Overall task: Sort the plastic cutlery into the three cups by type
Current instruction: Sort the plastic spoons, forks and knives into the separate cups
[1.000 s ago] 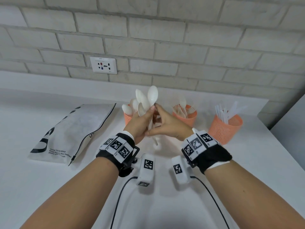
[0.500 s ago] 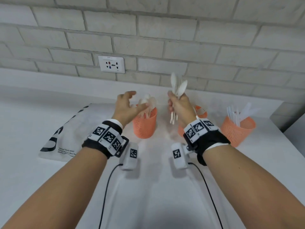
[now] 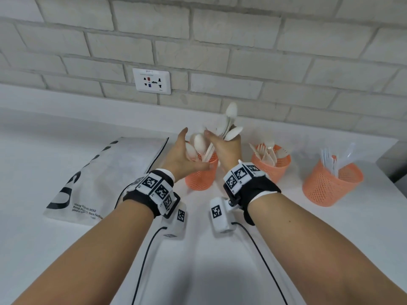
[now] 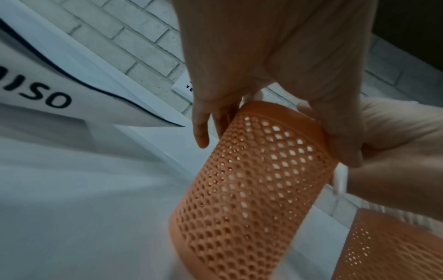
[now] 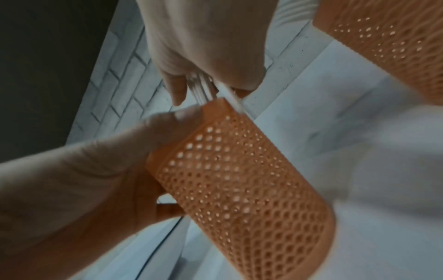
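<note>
Three orange mesh cups stand in a row on the white counter. The left cup (image 3: 200, 179) (image 4: 251, 189) (image 5: 239, 180) holds white spoons (image 3: 199, 142). My right hand (image 3: 224, 148) (image 5: 203, 47) grips a bunch of white spoons (image 3: 229, 126), bowls up, with the handles angled down at this cup's mouth. My left hand (image 3: 178, 155) (image 4: 239, 56) is at the cup's rim with straight fingers beside the standing spoons and its thumb across the front of the rim. The middle cup (image 3: 277, 170) holds forks (image 3: 266, 153). The right cup (image 3: 330, 186) holds knives (image 3: 332, 159).
A white printed bag (image 3: 99, 172) (image 4: 36, 85) lies flat to the left of the cups. A brick wall with a socket (image 3: 152, 81) runs behind the counter. Black cables (image 3: 143, 260) trail from the wrist cameras toward me.
My right hand took the spoon bunch from the left hand, lifted it, then brought it left and down over the left cup. My left hand opened and moved to that cup's rim.
</note>
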Available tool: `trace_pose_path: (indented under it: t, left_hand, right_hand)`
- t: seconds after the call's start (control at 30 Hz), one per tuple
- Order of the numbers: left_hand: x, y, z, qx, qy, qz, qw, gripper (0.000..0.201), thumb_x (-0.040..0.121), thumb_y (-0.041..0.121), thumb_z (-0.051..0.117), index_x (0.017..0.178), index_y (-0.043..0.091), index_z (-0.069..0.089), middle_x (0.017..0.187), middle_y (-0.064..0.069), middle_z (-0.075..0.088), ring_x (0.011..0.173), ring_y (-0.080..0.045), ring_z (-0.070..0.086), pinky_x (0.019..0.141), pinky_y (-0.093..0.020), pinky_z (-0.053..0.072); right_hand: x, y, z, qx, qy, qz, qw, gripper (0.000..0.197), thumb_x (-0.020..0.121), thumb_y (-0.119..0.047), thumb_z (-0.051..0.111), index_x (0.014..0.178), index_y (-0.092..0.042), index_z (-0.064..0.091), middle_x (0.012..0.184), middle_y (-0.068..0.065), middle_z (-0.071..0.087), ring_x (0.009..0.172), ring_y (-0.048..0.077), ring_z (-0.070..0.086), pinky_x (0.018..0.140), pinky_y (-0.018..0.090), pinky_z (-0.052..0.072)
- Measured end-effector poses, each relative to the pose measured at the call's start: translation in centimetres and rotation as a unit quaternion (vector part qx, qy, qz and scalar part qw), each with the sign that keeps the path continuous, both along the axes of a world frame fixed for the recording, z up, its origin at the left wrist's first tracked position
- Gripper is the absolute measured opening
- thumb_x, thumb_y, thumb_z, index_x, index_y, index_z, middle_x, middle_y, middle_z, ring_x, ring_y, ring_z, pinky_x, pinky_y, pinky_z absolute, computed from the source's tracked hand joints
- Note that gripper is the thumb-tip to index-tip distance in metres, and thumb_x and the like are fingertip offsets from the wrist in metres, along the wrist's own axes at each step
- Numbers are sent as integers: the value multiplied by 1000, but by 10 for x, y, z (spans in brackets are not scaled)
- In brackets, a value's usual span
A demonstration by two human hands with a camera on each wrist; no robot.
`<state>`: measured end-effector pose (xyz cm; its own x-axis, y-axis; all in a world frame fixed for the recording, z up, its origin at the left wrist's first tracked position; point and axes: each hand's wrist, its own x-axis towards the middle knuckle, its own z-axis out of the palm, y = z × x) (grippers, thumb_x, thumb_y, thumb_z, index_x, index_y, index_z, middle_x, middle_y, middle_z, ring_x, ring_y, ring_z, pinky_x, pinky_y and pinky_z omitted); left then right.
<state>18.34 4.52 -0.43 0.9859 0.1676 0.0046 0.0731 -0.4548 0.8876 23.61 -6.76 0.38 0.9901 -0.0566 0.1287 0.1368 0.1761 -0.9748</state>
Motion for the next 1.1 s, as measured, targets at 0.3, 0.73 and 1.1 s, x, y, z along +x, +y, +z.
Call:
trace_pose_path:
  t: [0.3,0.73,1.1]
  left_hand:
    - [1,-6,0,-4,-6,9,1000,112,64,22,84,148,15,11,142,-8,39,126,-22,44,103,-30,37]
    - [3,-5,-1,-4,-9,4,1000,115,61,21,86,148,13,10,140,-9,41,122,-22,48,103,-32,39]
    - [-5,-16,14,132,-45,23,990,121,60,38,84,149,16,6,146,-11,22,136,-25,27,111,-40,30]
  right_hand:
    - [0,2,23,-45,-63,-35,996,23,84,-6,61,79,-18,42,72,0,51,66,14,54,67,25,48]
    - [-7,-4,10,-147,-133,10,980,30,93,-16,51,121,-26,53,100,5,50,86,10,53,75,14,45]
    - [-5,-28,25,-506,-166,125,837,46,96,-6,34,141,-10,38,148,9,38,141,27,25,114,30,20]
